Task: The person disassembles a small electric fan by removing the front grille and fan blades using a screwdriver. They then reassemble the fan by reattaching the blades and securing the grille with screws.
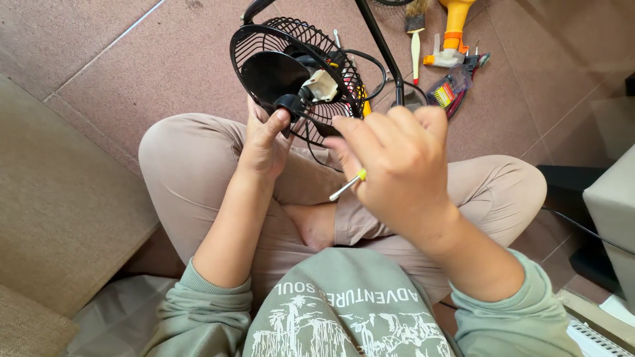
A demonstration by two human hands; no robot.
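I sit cross-legged on the floor with a small black fan (291,73) held over my knees. Its wire grille, dark rear housing and a white part with coloured wires at the middle are exposed. My left hand (264,142) grips the fan from below, thumb on a black knob at its lower rim. My right hand (397,162) is closed around a small screwdriver (348,184) with a yellow collar; its metal shaft points back toward my body. The right hand hovers just right of the fan, fingertips close to the grille.
On the tiled floor beyond the fan lie a brush (415,33), a yellow and orange tool (452,33) and a small packet of parts (448,89). A black stand rod (380,46) crosses behind the fan. A beige cushion (59,198) is at left, a grey block (612,211) at right.
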